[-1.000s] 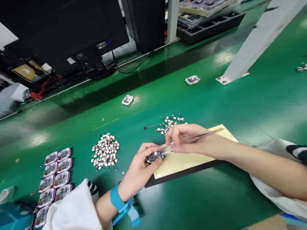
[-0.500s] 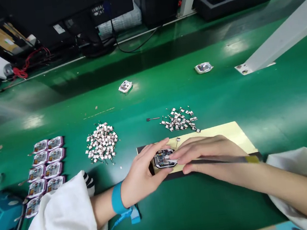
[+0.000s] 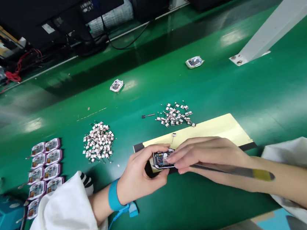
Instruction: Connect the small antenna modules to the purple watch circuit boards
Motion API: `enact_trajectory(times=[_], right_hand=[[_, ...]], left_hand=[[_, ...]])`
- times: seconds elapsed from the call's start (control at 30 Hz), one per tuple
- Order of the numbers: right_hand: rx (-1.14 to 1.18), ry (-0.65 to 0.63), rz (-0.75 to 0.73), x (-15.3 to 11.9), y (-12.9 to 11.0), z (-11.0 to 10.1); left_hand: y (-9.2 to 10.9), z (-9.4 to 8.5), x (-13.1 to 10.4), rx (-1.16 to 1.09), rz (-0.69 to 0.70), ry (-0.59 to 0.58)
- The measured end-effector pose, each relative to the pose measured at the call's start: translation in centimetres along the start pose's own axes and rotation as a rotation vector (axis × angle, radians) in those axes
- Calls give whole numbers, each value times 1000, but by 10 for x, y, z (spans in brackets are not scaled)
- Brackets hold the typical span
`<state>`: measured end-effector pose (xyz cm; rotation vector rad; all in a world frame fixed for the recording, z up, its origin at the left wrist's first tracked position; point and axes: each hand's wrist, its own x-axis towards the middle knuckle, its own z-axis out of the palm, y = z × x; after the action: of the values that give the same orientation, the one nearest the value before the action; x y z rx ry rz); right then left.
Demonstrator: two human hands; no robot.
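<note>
While left hand (image 3: pixel 141 176) grips device (image 3: pixel 160 159) (half-curled round edges), right hand (image 3: pixel 216 155), nearly closed, holds tweezers (image 3: pixel 239 172).

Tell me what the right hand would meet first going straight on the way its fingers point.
Most likely the small circuit unit in the left hand: fingertips of the right hand overlap its right side in this view, though actual contact is unclear.
</note>
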<state>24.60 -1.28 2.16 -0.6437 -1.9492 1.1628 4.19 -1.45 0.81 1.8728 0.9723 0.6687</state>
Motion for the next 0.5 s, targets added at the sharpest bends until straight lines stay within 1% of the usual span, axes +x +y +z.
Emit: enact_trajectory(times=[0.1,0.17,0.23,0.3,0.33,0.37,0.47,0.5], right_hand=[[-141,-82,-215,1,-4,-6],[-213,-152,-312,1,-6,-9],[-245,-177,-375,0,-8,-10],[-220,-193,-375,0,-9,-10],[-191,-177,-353,0,-11,-9],[-161,-131,-317,0,-12,-8],[-103,65,-149,3,-17,-6],[-99,100,-90,5,-18,-6]], left_hand=[[3,-2,1,-9,15,26],[4,-3,1,-3,34,33],[5,-4,0,25,82,39],[6,-4,0,66,154,57],[6,-5,0,81,190,73],[6,-5,0,90,222,91],[6,-5,-1,97,274,139],[6,-5,-1,94,279,142]])
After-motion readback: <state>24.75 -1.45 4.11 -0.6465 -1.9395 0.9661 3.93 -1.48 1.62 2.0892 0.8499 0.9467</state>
